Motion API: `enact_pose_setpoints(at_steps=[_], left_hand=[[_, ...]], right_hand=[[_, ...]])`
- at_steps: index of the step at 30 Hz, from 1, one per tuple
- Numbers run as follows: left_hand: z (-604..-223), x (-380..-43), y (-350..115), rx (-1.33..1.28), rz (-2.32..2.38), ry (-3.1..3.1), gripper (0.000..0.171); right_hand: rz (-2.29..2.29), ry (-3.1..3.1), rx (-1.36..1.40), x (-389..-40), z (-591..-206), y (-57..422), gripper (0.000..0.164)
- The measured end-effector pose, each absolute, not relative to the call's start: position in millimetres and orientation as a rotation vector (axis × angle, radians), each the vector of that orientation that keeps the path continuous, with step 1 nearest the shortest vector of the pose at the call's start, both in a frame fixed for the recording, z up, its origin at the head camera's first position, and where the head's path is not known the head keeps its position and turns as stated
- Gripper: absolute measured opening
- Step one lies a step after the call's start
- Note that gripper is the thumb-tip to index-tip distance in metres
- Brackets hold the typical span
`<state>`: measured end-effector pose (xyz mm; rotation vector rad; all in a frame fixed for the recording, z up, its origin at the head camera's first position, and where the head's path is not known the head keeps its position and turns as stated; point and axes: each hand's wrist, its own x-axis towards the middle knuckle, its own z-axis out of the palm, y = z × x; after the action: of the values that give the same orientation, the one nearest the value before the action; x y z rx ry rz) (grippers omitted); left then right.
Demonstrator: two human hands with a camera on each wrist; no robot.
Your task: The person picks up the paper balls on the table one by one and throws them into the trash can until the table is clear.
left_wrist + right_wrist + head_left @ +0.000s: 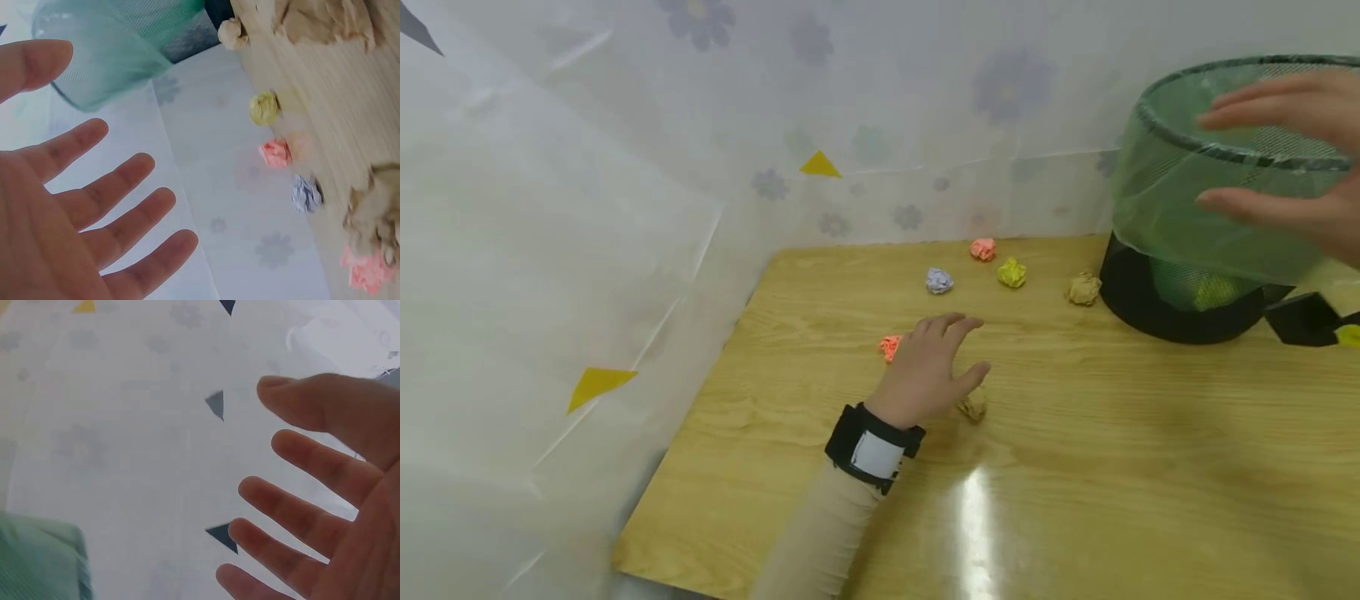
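Note:
My left hand (pixel 923 371) hovers over the wooden table, fingers spread and slightly bent, with nothing in them. Just beyond it lies an orange-red crumpled paper ball (pixel 890 347), partly hidden by the hand. A tan paper ball (pixel 974 405) sits by the thumb. Up at the right, my right hand (pixel 1300 154) is held in front of the bin's rim, thumb and fingers apart and holding nothing. The black mesh bin (pixel 1195 321) has a green bag (pixel 1180 208) folded over its rim; something yellow shows dimly through its lower side.
Toward the back are a lavender paper ball (pixel 938 281), a pink one (pixel 982 249) and a yellow one (pixel 1012 272). Another tan ball (pixel 1084 289) lies beside the bin's base. A flower-print sheet (pixel 887 100) covers the wall behind. Dark objects (pixel 1303 319) hang at the right edge.

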<state>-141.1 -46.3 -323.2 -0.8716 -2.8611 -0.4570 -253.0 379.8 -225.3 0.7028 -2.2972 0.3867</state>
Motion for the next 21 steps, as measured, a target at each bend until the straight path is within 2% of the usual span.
enact_pose_setpoints(at_steps=[3,7,11,21], left_hand=[[-321.6,-139.1,-56.9,-0.839,-0.498,-2.865,0.053],[-322.4,-134.6,-69.5,-0.771,-0.551,-2.875,0.053],[-325.8,-131.4,-81.0,-0.704,-0.605,-2.857,0.053],[-335.3,-126.0,-89.2,-0.617,-0.679,-2.932,0.055]], right_hand=[[0.421,-2.417,0.802,-176.1,-211.3,287.2,0.074],[0.436,-2.656,0.841,-135.2,-215.0,226.7,0.059],[0.504,-2.779,0.968,-131.1,-235.5,199.8,0.052],[0.619,-2.904,1.249,-152.7,-307.6,168.7,0.049]])
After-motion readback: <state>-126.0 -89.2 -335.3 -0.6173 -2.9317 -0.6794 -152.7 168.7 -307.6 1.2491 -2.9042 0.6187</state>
